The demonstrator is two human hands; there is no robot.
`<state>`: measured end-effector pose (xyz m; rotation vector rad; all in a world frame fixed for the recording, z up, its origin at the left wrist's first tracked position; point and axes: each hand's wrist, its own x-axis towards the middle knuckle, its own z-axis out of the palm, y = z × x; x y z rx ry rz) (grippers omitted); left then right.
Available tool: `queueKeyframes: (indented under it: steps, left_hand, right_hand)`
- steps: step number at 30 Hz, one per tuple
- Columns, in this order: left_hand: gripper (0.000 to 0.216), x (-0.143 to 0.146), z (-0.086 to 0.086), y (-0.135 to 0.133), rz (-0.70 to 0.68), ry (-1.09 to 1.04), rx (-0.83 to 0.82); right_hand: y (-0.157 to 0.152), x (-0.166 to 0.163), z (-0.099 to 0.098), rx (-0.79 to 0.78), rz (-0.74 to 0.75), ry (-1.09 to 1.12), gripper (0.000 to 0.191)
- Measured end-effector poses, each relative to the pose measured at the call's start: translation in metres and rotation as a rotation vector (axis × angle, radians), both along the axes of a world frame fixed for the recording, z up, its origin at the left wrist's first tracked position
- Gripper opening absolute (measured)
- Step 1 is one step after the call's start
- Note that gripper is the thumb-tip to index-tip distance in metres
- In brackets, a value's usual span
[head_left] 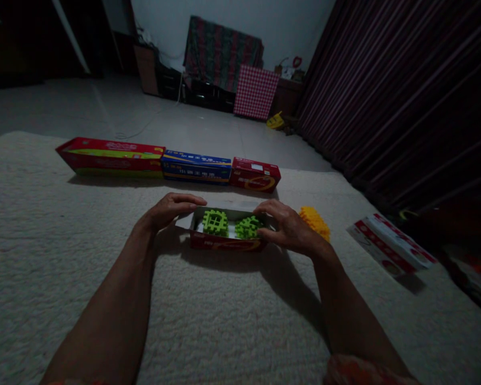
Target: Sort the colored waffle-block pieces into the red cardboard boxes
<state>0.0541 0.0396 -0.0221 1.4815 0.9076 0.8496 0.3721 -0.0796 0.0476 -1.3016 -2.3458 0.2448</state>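
Note:
A small red cardboard box [228,244] lies in front of me with its top open. Inside sit two bright green interlocking-block pieces: a cube-like one with a window grid [215,222] on the left and a knobbly one [246,228] on the right. My left hand [170,208] is at the box's left end, fingers stretched along the back corner by a white flap [184,221]. My right hand [286,224] spans the right end, fingertips at the back rim and thumb at the front, close to the right green piece.
Behind stand a long red-and-yellow box [116,158], a blue box [196,167] and a red box [255,175] in a row. Right of my hand is a yellow block piece [315,223]. Farther right lies a white-and-red carton [390,245]. A pale textured mat [216,321] lies beneath.

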Motion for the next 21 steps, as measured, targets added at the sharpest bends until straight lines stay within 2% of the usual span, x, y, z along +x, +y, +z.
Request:
queueKeyframes:
  steps: [5,10,13,16,19,21]
  left_hand:
    - [0.03,0.0,0.0,0.001,0.026,-0.038,0.028]
    - [0.037,0.005,0.003,0.002,0.202,-0.248,-0.016]
    - [0.036,0.009,0.002,0.004,0.375,-0.451,-0.03]
    - [0.041,0.013,-0.004,0.002,0.502,-0.514,-0.131]
    - [0.046,0.014,-0.007,-0.005,0.515,-0.471,-0.198]
    - [0.048,0.014,-0.006,-0.013,0.498,-0.444,-0.201]
  right_hand:
    - [-0.001,0.008,0.003,0.074,-0.078,0.089,0.028]
    - [0.009,0.017,-0.014,0.164,-0.321,0.327,0.027]
    - [0.011,0.02,-0.029,0.065,-0.488,0.605,0.036]
    - [0.008,0.02,-0.043,-0.081,-0.643,0.934,0.038]
    - [0.001,0.018,-0.052,-0.253,-0.724,1.177,0.034]
    - [-0.004,0.014,-0.055,-0.332,-0.725,1.24,0.033]
